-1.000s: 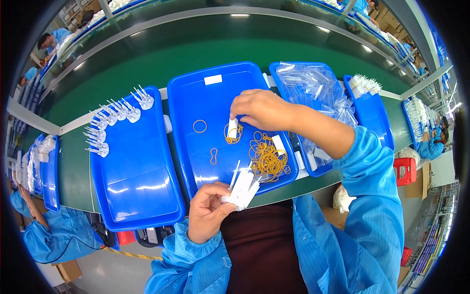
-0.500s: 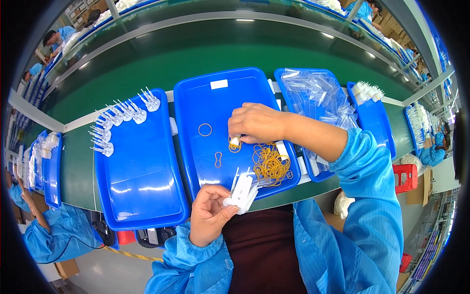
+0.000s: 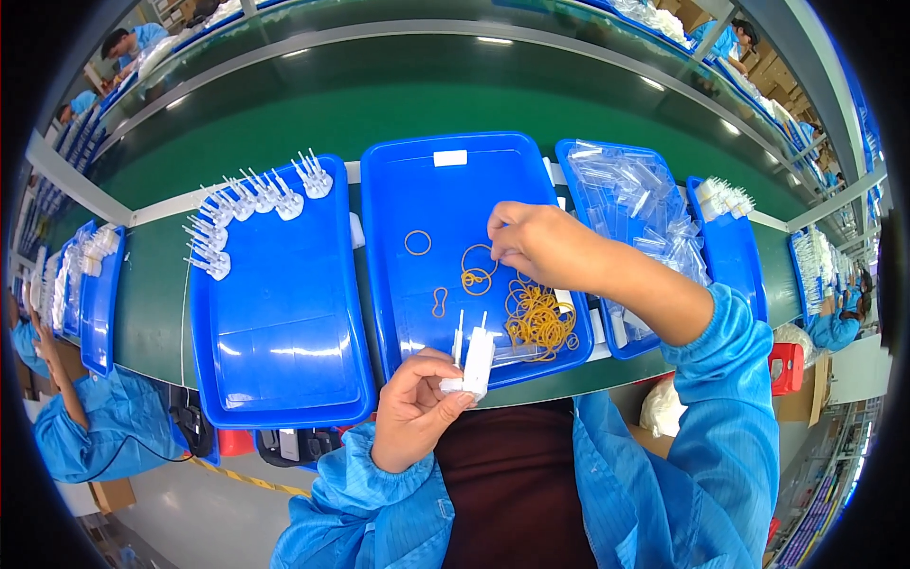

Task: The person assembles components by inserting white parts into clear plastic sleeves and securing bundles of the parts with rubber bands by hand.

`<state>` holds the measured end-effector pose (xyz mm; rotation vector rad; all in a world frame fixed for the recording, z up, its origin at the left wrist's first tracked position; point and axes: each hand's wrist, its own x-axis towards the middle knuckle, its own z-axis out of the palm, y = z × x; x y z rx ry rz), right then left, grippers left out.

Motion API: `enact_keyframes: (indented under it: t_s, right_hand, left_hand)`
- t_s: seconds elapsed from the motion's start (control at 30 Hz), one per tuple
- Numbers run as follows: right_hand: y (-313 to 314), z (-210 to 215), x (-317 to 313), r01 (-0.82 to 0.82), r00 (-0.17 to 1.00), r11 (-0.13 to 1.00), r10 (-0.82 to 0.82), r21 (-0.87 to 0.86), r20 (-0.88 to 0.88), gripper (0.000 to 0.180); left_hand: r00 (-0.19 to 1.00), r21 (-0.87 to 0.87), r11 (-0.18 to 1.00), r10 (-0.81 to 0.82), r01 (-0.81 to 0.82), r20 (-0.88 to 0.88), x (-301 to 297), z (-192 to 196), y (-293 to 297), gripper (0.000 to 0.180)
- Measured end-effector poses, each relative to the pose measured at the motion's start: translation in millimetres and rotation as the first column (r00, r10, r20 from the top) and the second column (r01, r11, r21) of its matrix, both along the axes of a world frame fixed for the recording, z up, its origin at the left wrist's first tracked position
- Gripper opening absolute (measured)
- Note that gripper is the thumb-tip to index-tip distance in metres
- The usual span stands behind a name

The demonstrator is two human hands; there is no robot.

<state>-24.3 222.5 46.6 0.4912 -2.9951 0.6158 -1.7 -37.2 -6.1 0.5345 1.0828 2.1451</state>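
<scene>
Closed around the base of a small bundle of white plastic pieces with thin upright rods [image 3: 479, 362] is my left hand [image 3: 409, 406], just over the front edge of the middle blue tray [image 3: 441, 194]. My right hand [image 3: 548, 245] reaches across that tray, thumb and fingers pinched on a yellow rubber band [image 3: 477, 256] whose loop rises from the tray. Close below this hand lies a tangled pile of yellow rubber bands [image 3: 538, 322]. Two loose bands, one a round loop [image 3: 418, 243] and one a narrow loop [image 3: 440, 302], lie to its left.
The left blue tray [image 3: 275, 365] has several white pronged clusters [image 3: 289, 204] along its far and left edges. Clear plastic pieces [image 3: 630, 190] fill the tray on the right. Beyond it a smaller tray holds white pronged parts [image 3: 722, 199]. A person in blue [image 3: 104, 441] sits at far left.
My right hand has lifted slightly, drawing a rubber band up into a wider loop. The white bundle in my left hand stands more upright. The whole view has shifted a little.
</scene>
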Motion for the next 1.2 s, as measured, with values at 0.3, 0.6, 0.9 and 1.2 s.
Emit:
enact_keyframes:
  t_s: [0.3,0.6,0.9,1.2]
  right_hand:
    - [-7.7,2.2,22.7,0.421,0.889,0.555,-0.093,-0.718,0.449,0.021]
    - [-21.6,6.7,36.9,0.607,0.794,0.016,0.036,-0.795,0.607,0.023]
    - [-29.8,5.5,44.2,0.611,0.790,-0.077,0.121,-0.788,0.601,0.026]
    - [-32.9,12.7,55.8,0.535,0.836,0.090,0.090,-0.840,0.542,0.029]
  left_hand:
    - [0.936,-0.089,0.993,0.045,-0.081,-0.349,-2.7,0.1,3.0,0.021]
    - [0.785,-0.163,0.975,0.016,-0.149,-0.620,-3.3,8.9,7.7,0.020]
    - [0.794,-0.164,0.977,0.005,-0.132,-0.608,-1.2,9.2,11.0,0.020]
    - [0.814,-0.193,0.972,-0.003,-0.134,-0.580,0.0,8.4,12.7,0.020]
